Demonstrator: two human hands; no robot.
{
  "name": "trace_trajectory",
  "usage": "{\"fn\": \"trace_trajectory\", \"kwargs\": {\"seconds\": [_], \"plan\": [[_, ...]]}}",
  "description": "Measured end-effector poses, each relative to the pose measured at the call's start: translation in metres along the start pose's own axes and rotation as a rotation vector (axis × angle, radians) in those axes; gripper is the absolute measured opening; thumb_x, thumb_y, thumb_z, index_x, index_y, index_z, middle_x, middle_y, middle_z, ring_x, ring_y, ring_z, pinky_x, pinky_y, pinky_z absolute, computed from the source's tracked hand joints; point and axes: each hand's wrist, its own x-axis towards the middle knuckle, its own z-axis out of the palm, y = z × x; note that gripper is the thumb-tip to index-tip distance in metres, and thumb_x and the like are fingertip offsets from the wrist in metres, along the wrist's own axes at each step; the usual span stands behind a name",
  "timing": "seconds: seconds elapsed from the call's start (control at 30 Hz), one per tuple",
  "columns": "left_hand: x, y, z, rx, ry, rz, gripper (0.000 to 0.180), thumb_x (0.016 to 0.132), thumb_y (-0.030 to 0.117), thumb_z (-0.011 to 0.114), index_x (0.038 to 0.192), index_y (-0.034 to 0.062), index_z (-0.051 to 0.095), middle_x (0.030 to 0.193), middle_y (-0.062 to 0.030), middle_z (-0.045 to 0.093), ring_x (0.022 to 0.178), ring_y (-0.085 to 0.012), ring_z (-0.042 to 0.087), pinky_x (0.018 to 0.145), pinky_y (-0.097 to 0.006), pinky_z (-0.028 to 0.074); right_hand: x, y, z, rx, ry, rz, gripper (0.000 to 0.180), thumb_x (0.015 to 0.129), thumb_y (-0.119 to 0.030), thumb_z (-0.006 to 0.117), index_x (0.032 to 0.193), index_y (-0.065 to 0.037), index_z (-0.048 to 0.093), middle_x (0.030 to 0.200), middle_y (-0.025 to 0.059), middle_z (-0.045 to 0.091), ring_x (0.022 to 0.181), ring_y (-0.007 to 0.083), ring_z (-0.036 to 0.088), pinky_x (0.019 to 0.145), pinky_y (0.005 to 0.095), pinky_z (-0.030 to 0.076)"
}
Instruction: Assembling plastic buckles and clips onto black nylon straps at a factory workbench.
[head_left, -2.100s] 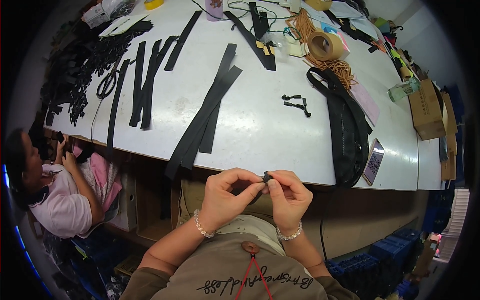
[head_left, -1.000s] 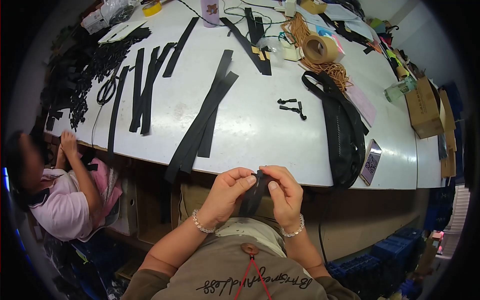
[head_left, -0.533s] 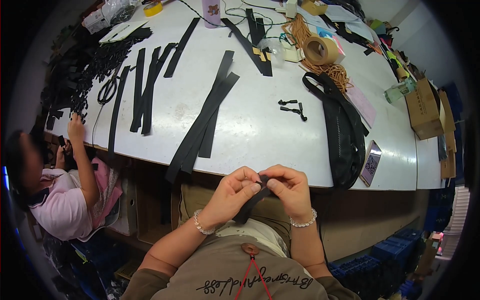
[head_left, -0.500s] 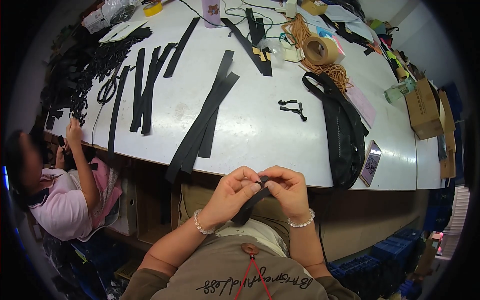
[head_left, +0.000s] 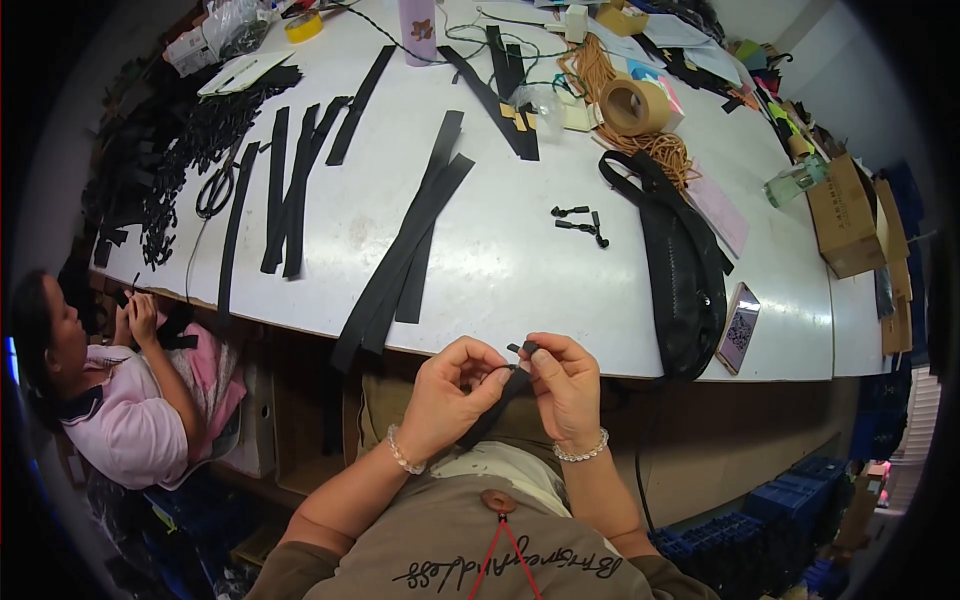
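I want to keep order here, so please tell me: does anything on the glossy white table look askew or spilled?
Nothing looks spilled. In the middle, long flat black strips lie crossed on the table, at least one overhanging its front edge, so they look askew.

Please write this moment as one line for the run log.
left hand: holds black strip | right hand: pinches small black piece | black bag: on white table

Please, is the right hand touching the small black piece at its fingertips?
Touching. The head view shows the right hand pinching the small black piece, with no visible gap.
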Motion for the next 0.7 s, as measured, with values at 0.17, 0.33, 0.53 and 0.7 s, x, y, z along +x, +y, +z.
{"fn": "trace_trajectory", "kwargs": {"seconds": [0.17, 0.33, 0.53, 0.7], "plan": [[0.000, 0.008, 0.007, 0.037, 0.023, 0.010, 0.011, 0.083, 0.002, 0.066, 0.093, 0.0015, 0.062, 0.084, 0.0023, 0.064, 0.070, 0.0002, 0.053, 0.060, -0.015, 0.042, 0.001, -0.003, 0.002, -0.032, -0.007, -0.073, 0.014, 0.088, 0.003, 0.056, 0.101, 0.005, 0.059, 0.094, 0.0123, 0.065, 0.081, 0.0137, 0.062, 0.075, 0.0255, 0.051], [-0.003, 0.011, 0.007, 0.248, 0.060, 0.051, 0.013, 0.078, 0.004, 0.071, 0.090, 0.0041, 0.068, 0.080, 0.0004, 0.066, 0.063, -0.0007, 0.053, 0.054, -0.016, 0.042, 0.001, -0.005, 0.005, -0.120, -0.024, -0.143, 0.012, 0.085, 0.006, 0.058, 0.096, 0.004, 0.060, 0.093, 0.0116, 0.065, 0.082, 0.0137, 0.063, 0.076, 0.0253, 0.052], [-0.002, 0.020, 0.008, 0.563, 0.092, 0.334, 0.016, 0.073, 0.003, 0.072, 0.088, 0.0060, 0.069, 0.071, -0.0027, 0.065, 0.058, -0.0040, 0.053, 0.053, -0.018, 0.043, 0.005, -0.002, 0.007, -0.219, 0.017, -0.176, 0.009, 0.085, 0.003, 0.061, 0.094, 0.005, 0.060, 0.089, 0.0113, 0.066, 0.078, 0.0151, 0.064, 0.074, 0.0257, 0.054], [-0.002, 0.011, 0.005, 0.367, 0.068, 0.086, 0.012, 0.076, 0.001, 0.071, 0.087, 0.0013, 0.068, 0.079, -0.0013, 0.067, 0.064, -0.0021, 0.054, 0.055, -0.017, 0.043, 0.008, -0.004, 0.008, -0.157, 0.092, -0.153, 0.011, 0.085, 0.002, 0.062, 0.095, 0.006, 0.061, 0.089, 0.0124, 0.066, 0.077, 0.0174, 0.065, 0.072, 0.0292, 0.056]]}}
